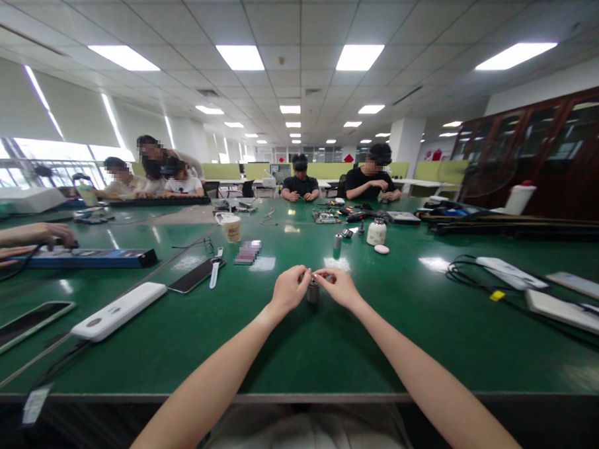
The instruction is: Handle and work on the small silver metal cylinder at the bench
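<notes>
A small grey metal cylinder (313,294) stands upright on the green table (268,355) in front of me. My left hand (291,288) is at its left side, thumb and index finger pinched together by its top. From the right, my right hand (340,288) reaches over the same top, its fingertips closed in a pinch. Both sets of fingertips nearly meet there. Whatever is between them is too small to make out. A similar silver cylinder (337,242) stands a little farther back, near a white jar (376,232) and a pale round lid (382,249).
Left of my arms lie a white power strip (120,310), a black phone (193,276) and a watch (217,267). Another person's hand (25,242) is above a blue strip (84,257). White power strips (510,273) with cables lie right. Co-workers (300,181) sit across.
</notes>
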Tool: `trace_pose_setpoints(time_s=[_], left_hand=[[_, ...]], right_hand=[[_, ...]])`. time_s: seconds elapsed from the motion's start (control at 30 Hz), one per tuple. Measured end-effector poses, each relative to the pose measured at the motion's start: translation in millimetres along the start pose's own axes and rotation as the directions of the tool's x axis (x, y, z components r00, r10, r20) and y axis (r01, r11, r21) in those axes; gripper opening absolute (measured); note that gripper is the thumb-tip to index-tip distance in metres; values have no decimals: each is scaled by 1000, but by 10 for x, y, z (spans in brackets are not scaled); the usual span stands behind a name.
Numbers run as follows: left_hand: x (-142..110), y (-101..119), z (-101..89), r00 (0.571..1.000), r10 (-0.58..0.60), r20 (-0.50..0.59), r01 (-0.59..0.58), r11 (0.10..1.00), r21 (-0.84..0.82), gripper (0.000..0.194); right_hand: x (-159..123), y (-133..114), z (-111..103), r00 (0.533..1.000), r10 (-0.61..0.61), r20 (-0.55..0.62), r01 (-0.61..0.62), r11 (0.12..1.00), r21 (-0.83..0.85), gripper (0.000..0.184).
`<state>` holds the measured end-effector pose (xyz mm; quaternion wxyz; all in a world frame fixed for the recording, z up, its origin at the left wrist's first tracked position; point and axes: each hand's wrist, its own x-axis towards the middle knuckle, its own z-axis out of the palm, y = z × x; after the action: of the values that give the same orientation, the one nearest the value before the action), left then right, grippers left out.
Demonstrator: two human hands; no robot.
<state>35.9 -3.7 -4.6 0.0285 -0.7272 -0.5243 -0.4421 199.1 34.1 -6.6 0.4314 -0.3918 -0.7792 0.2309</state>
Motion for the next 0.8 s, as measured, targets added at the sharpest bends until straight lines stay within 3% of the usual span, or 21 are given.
trace_pose_setpoints(time_s=[0.13, 0.23, 0.37, 0.53, 0.8], left_hand=[[-2, -1, 6, 1000, -10, 22, 11, 1000, -14, 32], [-3, 9, 7, 999, -19, 42, 19, 1000, -9, 32], [-5, 15, 5, 998, -22, 58, 22, 1000, 6, 33], [-7, 13, -1, 997, -26, 67, 27, 999, -23, 30], [-14, 45, -12, 996, 5, 85, 5, 993, -120, 23]], right_hand=[[59, 75, -61, 1000, -2, -26, 3, 999, 34, 29], [98, 226, -142, 998, 21, -56, -26, 994, -102, 28], [104, 403, -233, 992, 125, 22, -112, 943, -313, 25], [74, 402, -259, 963, 237, 126, -165, 894, -417, 25], [27, 310, -344, 942, 336, -13, -282, 769, -574, 27]])
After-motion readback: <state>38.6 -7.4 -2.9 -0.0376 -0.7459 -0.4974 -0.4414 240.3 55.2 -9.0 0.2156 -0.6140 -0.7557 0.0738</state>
